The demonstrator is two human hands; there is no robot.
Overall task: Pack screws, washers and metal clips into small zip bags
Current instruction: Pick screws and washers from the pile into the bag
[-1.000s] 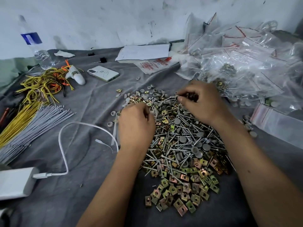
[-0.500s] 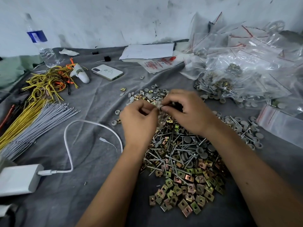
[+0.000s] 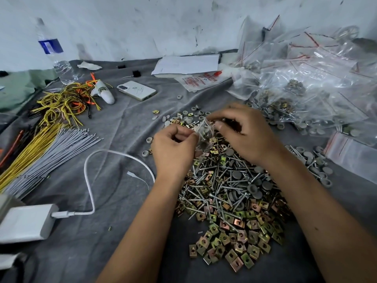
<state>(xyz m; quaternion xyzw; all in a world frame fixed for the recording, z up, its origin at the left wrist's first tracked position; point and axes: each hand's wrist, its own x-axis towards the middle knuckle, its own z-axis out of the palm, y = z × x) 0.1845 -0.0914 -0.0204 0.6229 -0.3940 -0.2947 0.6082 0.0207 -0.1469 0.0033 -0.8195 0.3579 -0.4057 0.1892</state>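
Filling a small zip bag (image 3: 204, 132) above the hardware pile (image 3: 228, 193).
Left hand (image 3: 173, 148) is pinching the bag's mouth; right hand (image 3: 244, 131) is probably gripping parts, fingers curled. Holding the mouth wide is helping.

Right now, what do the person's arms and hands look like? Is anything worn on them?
Both forearms are bare as far as the picture shows: no sleeve, glove, watch, bracelet or ring is visible. The left hand and right hand have short, plain nails. The right forearm carries a few small dark spots.
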